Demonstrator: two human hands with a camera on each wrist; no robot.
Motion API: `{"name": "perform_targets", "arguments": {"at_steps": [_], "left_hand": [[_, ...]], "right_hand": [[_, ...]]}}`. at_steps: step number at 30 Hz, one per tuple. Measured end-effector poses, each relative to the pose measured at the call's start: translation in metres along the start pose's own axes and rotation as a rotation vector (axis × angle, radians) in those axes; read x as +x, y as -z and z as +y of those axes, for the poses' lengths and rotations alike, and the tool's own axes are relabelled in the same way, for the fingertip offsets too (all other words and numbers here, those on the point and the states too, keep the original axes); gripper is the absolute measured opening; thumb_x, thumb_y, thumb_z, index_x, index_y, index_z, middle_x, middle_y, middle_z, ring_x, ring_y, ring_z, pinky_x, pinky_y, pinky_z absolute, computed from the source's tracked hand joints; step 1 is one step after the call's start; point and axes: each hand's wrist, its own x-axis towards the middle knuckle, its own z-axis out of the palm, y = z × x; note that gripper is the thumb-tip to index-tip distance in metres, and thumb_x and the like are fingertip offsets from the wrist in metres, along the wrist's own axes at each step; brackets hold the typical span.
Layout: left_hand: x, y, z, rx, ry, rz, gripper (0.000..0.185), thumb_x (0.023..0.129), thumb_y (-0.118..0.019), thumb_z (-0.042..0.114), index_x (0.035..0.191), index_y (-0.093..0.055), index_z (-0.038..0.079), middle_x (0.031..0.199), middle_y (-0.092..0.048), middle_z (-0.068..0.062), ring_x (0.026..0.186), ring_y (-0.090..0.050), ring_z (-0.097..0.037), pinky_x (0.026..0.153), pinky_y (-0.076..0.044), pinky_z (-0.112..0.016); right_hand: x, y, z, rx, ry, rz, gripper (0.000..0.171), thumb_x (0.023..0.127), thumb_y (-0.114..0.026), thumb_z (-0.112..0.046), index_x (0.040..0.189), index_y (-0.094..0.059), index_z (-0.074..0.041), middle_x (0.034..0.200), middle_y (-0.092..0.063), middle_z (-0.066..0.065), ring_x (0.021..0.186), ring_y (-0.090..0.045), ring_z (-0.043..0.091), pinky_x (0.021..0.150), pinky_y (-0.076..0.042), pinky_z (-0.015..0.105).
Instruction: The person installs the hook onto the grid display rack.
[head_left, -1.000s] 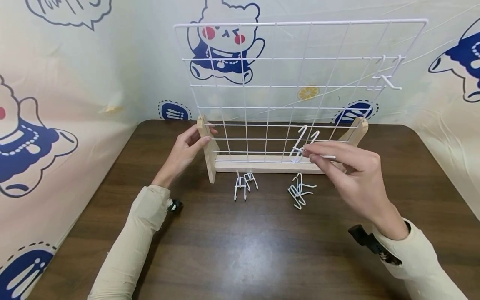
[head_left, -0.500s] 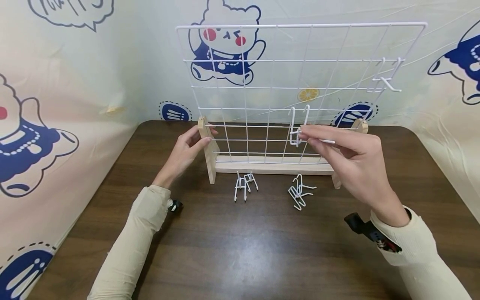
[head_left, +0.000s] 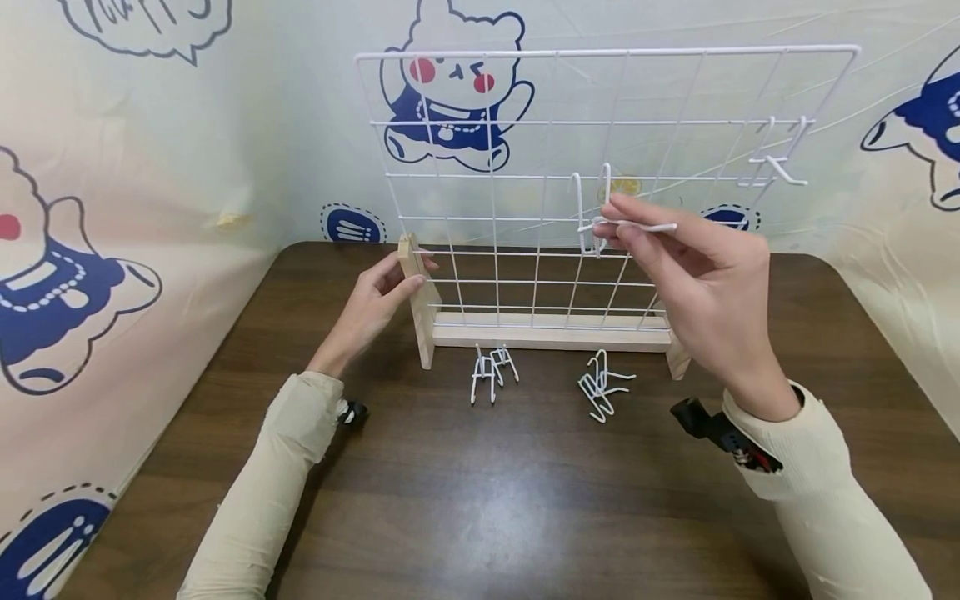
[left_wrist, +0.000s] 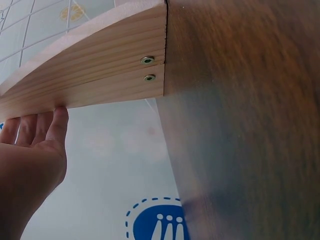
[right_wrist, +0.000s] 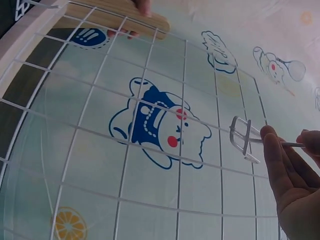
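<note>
Two hands: both are working at the white wire grid panel (head_left: 525, 150), which is standing upright in a wooden base (head_left: 551, 331) on the dark table (head_left: 480, 500).
Right hand (head_left: 705, 283): its thumb and fingertips are pinching the straight prong of a white wire hook (head_left: 592, 218), holding it just in front of the grid panel's middle rows, a little right of centre.
Held hook: its two upright loops are pointing up; whether they are touching the grid wires cannot be told. In the right wrist view the white wire hook (right_wrist: 243, 138) is sitting close against the panel.
Left hand (head_left: 375, 302): its fingers are lying straight and relaxed against the wooden left upright (head_left: 417, 292) of the grid panel, gripping nothing; the left wrist view shows fingertips (left_wrist: 59, 118) touching the wood's edge.
Hung hook (head_left: 780, 158): one more is hanging on the grid panel's upper right, well apart from the held one.
Loose hooks: a small pile (head_left: 491, 371) is lying just in front of the wooden base, and a second pile (head_left: 603, 385) is lying to its right, below the right hand.
Backdrop: a cartoon-printed sheet (head_left: 150, 167) is hanging behind the grid panel.
</note>
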Motion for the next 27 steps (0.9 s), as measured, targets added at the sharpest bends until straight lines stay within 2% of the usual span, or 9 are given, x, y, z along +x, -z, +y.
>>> {"name": "perform_targets", "arguments": {"at_steps": [3, 7, 11, 16, 21, 24, 27], "left_hand": [[0.000, 0.000, -0.001, -0.010, -0.007, 0.005, 0.032, 0.102, -0.056, 0.014, 0.132, -0.056, 0.004, 0.126, -0.062, -0.012, 0.116, -0.056, -0.029, 0.097, -0.048, -0.036], [0.000, 0.000, -0.001, -0.020, -0.016, 0.009, 0.031, 0.102, -0.056, 0.013, 0.132, -0.057, 0.004, 0.125, -0.063, -0.008, 0.118, -0.056, -0.031, 0.097, -0.048, -0.034], [0.001, 0.000, -0.001, -0.030, -0.024, 0.006, 0.031, 0.102, -0.056, 0.013, 0.132, -0.057, 0.004, 0.125, -0.063, -0.011, 0.120, -0.054, -0.038, 0.097, -0.048, -0.036], [0.001, 0.000, -0.001, -0.026, -0.025, 0.005, 0.032, 0.102, -0.056, 0.014, 0.132, -0.056, 0.004, 0.125, -0.062, -0.013, 0.120, -0.055, -0.036, 0.098, -0.047, -0.036], [0.000, 0.001, -0.002, -0.019, -0.016, 0.001, 0.033, 0.102, -0.056, 0.014, 0.133, -0.056, 0.004, 0.128, -0.060, -0.020, 0.119, -0.055, -0.034, 0.098, -0.047, -0.036], [0.000, 0.001, -0.002, -0.008, -0.011, -0.003, 0.033, 0.102, -0.056, 0.015, 0.133, -0.055, 0.003, 0.130, -0.058, -0.023, 0.119, -0.055, -0.033, 0.099, -0.047, -0.039], [0.000, 0.001, -0.002, 0.003, -0.009, -0.005, 0.034, 0.102, -0.056, 0.016, 0.134, -0.055, 0.003, 0.131, -0.058, -0.023, 0.120, -0.054, -0.033, 0.100, -0.046, -0.041]], "right_hand": [[0.008, -0.002, -0.001, 0.019, -0.006, 0.031, 0.024, 0.089, -0.060, 0.018, 0.111, -0.068, 0.016, 0.103, -0.069, 0.032, 0.091, -0.072, 0.029, 0.083, -0.056, 0.036], [0.016, -0.005, -0.003, -0.024, -0.016, 0.073, 0.022, 0.091, -0.062, 0.011, 0.112, -0.070, 0.011, 0.099, -0.070, 0.030, 0.088, -0.073, 0.027, 0.083, -0.056, 0.034], [0.022, -0.007, -0.002, -0.037, -0.017, 0.115, 0.020, 0.092, -0.063, 0.008, 0.111, -0.071, 0.010, 0.098, -0.071, 0.029, 0.087, -0.073, 0.027, 0.083, -0.056, 0.035], [0.029, -0.008, 0.001, 0.002, 0.005, 0.160, 0.018, 0.091, -0.064, 0.009, 0.107, -0.070, 0.013, 0.096, -0.071, 0.029, 0.084, -0.073, 0.028, 0.082, -0.057, 0.037], [0.034, -0.010, 0.006, 0.005, 0.043, 0.168, 0.018, 0.089, -0.064, 0.012, 0.105, -0.071, 0.014, 0.096, -0.073, 0.026, 0.084, -0.073, 0.027, 0.082, -0.057, 0.036], [0.035, -0.012, 0.011, -0.023, 0.077, 0.165, 0.018, 0.087, -0.065, 0.015, 0.105, -0.071, 0.014, 0.096, -0.073, 0.025, 0.084, -0.073, 0.027, 0.082, -0.057, 0.035], [0.036, -0.016, 0.015, -0.104, 0.142, 0.154, 0.019, 0.086, -0.066, 0.016, 0.103, -0.072, 0.012, 0.096, -0.073, 0.024, 0.085, -0.073, 0.026, 0.081, -0.057, 0.035]]}}
